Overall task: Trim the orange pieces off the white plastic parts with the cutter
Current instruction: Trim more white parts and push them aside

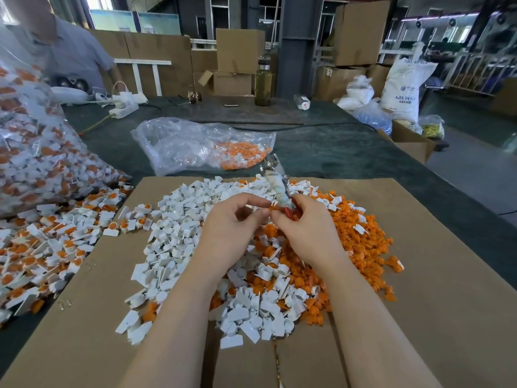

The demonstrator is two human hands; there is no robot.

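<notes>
Two hands meet over the middle of a big sheet of brown cardboard [419,275]. The right hand [305,233] has its fingers curled round the cutter [277,186], which has a red handle low down and a grey wrapped part that points up and away. The left hand [232,228] has its fingertips bent in, pinching something small right next to the cutter. It may be one of the parts, but it is too tiny and hidden to tell for sure. Under and around the hands lies a big heap. The white plastic parts [179,228] are mostly on the left side of it, and the loose orange pieces [361,242] are mostly on the right. That looks like a lot of trimming already done. But much is left. On the far left, partly off the cardboard, is a pile of uncut parts [36,253] that are white with orange stuck on. Above it sits a very big clear bag [42,152] stuffed with more of the same. A smaller clear bag [201,147] lies past the cardboard on the dark table [335,152], with orange bits in it. So the job seems to be well started, not near its end.
</notes>
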